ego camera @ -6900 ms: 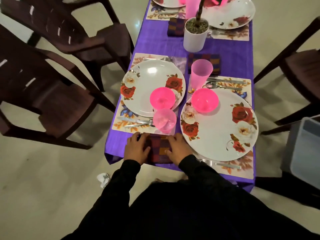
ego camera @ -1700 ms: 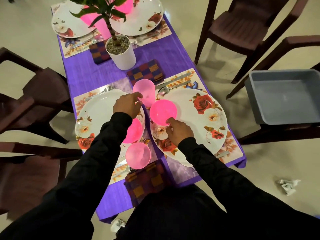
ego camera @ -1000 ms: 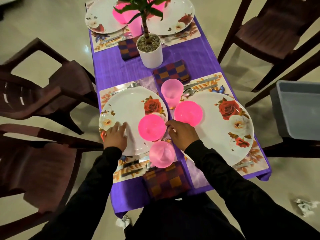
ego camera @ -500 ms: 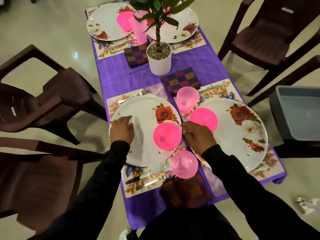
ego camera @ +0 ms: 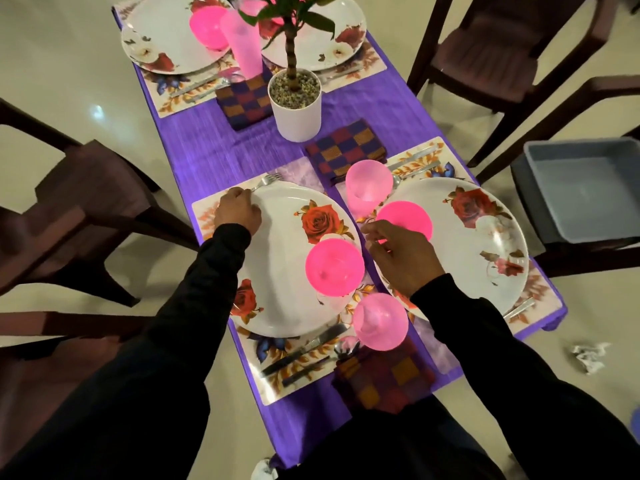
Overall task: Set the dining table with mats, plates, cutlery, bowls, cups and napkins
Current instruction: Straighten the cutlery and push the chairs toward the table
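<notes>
Under left-hand fingers (ego camera: 239,199), floral plate (ego camera: 284,258) rim.

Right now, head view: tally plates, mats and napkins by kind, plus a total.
Plates: 4
Mats: 4
Napkins: 3
Total: 11
</notes>
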